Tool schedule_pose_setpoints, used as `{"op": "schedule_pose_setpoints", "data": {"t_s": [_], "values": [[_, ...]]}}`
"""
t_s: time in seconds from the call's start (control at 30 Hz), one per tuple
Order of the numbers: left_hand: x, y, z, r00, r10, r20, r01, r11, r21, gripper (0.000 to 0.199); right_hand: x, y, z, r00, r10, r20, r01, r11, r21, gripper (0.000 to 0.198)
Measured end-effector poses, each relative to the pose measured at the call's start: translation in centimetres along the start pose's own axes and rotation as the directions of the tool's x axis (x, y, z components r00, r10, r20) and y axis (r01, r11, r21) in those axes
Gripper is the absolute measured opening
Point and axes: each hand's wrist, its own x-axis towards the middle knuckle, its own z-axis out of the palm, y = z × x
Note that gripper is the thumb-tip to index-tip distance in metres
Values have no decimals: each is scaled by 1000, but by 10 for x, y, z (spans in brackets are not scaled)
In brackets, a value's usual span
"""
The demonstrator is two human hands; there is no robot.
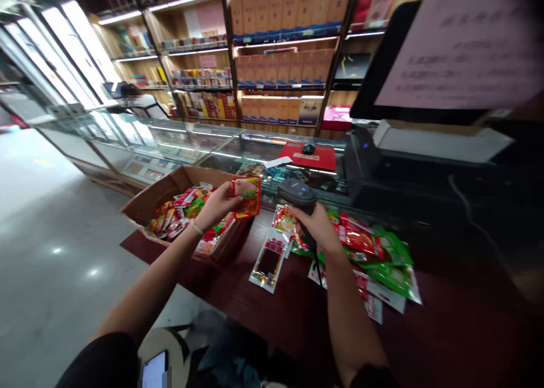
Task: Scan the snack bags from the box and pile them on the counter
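Beyond my dark reddish-brown tabletop (pixel 242 306), I see a long glass-topped display counter (pixel 212 144) running off to my left, tall brown wooden shelves (pixel 172 25) lined with bright white light strips (pixel 182 1) behind it, and, at far left, tall bright windows (pixel 83 34) above a glossy pale-grey floor (pixel 72 229) with gleaming reflected spots (pixel 93 272).

No word, brand or number can be read with certainty. Far to the right of the right hand (pixel 317 226), a pink sheet (pixel 459 54) carries several rows of dark characters, but they are blurred. Between the 2 hands, slightly nearer to the person, a silver-edged packet (pixel 268 260) bears red characters, too small for reading. Just right of the right hand, a red packet (pixel 361 235) shows pale lettering, also illegible.
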Motion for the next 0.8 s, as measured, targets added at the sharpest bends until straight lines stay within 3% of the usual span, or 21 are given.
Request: {"op": "schedule_pose_setpoints", "data": {"t_s": [0.07, 0.17, 0.3, 0.43, 0.53, 0.63, 0.7, 0.8], "values": [[-5, 13, 32, 995, 77, 60, -88, 976, 201, 18, -7, -1, -21, 999, 6, -48, -7, 1000, -25, 36], [-18, 24, 81, 970, 145, 196, -205, 922, 330, 6, -23, -1, -49, 994, 16, -106, -22, 998, -59, 34], [-49, 25, 133, 912, 190, 364, -357, 804, 475, 14, -49, -2, -78, 985, 53, -165, -62, 997, -54, 34], [-88, 6, 167, 827, 187, 530, -506, 660, 556, 19, -69, 3, -92, 969, 118, -215, -123, 992, -11, 37], [-108, -15, 181, 767, 190, 613, -567, 648, 508, 19, -76, 9, -94, 964, 147, -222, -152, 988, -4, 39], [-115, -27, 182, 735, 190, 651, -561, 709, 426, 35, -79, 14, -91, 969, 147, -198, -154, 988, -23, 39], [-112, -25, 173, 732, 203, 650, -542, 752, 376, 36, -79, 15, -86, 975, 131, -181, -137, 990, -23, 38], [-105, -8, 146, 769, 242, 592, -512, 788, 342, 33, -79, 15, -75, 982, 119, -148, -126, 991, -41, 38]]}}
